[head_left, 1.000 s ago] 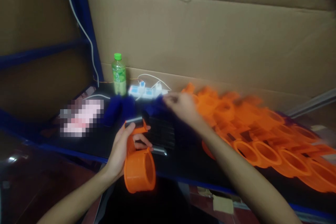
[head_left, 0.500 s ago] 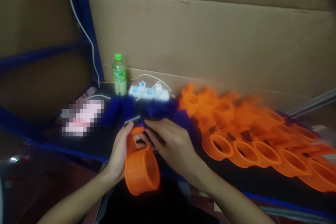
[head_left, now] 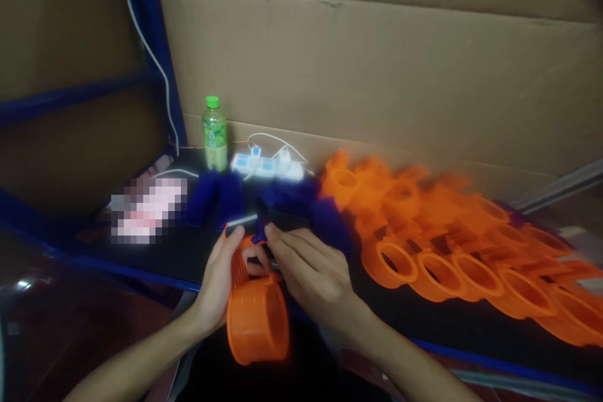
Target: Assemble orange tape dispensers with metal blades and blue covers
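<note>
An orange plastic part (head_left: 254,323) with a round, open ring at its near end is held in my left hand (head_left: 214,282), thumb along its far end. A pale ridged strip (head_left: 242,221) shows at that far end, beside the thumb. My right hand (head_left: 315,270) pinches a small dark blue plastic piece (head_left: 260,229) against the far end of the orange part. My fingers partly cover where the two meet, so I cannot tell whether they are joined.
Many similar orange parts (head_left: 438,270) lie in rows on the right of the black table. Dark blue pieces (head_left: 219,198) lie beyond my hands. A green-capped bottle (head_left: 215,138) and a power strip (head_left: 268,165) stand at the back, before a cardboard wall (head_left: 377,75).
Both hands and the orange part have come slightly down toward me. The right hand has shifted a little right, and more of the blue piece and pale strip shows.
</note>
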`<state>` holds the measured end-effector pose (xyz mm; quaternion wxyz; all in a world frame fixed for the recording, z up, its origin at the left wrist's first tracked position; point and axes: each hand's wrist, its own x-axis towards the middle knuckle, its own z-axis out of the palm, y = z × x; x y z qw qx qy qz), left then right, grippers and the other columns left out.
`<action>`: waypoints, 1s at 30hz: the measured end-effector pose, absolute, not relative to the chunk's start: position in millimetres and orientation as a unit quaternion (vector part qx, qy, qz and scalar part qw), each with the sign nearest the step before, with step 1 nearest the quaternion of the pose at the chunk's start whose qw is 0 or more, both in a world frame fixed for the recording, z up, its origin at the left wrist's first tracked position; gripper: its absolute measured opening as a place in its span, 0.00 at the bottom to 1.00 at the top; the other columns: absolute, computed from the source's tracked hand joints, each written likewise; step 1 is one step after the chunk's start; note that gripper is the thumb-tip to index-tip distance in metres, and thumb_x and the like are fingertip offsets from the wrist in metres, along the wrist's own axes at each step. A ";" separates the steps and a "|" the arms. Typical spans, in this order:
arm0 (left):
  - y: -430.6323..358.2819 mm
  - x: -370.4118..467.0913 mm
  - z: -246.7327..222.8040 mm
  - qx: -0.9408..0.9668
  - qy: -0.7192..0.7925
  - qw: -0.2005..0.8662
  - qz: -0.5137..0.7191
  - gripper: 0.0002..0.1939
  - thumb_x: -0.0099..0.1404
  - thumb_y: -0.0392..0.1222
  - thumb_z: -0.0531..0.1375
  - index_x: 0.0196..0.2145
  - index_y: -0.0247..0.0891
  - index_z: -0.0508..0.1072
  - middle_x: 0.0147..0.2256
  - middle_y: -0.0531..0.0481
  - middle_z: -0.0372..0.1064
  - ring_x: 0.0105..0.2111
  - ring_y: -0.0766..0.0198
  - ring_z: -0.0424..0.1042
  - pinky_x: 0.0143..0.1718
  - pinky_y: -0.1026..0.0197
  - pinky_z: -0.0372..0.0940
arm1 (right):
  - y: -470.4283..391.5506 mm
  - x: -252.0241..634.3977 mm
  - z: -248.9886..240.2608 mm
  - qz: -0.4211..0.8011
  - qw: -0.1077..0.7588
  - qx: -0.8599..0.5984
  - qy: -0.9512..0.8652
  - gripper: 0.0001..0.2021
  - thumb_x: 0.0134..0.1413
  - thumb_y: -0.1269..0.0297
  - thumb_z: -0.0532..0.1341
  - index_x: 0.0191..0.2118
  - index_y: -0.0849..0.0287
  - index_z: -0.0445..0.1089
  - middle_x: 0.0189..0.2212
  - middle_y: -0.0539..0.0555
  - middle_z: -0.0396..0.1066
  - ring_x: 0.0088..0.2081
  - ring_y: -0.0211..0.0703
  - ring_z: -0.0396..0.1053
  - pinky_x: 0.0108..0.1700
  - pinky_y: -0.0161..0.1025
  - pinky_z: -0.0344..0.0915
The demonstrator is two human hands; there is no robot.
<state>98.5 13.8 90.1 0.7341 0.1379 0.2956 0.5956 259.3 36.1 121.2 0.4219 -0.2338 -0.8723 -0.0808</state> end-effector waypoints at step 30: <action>14.1 100.4 95.7 0.194 0.340 0.644 0.657 0.23 0.65 0.53 0.66 0.53 0.38 0.73 0.44 0.43 0.79 0.44 0.51 0.80 0.46 0.54 0.73 | -8.0 264.7 136.4 0.412 0.283 -0.397 -0.770 0.37 0.63 0.64 0.64 0.72 0.50 0.46 0.52 0.53 0.75 0.48 0.39 0.76 0.50 0.37 0.75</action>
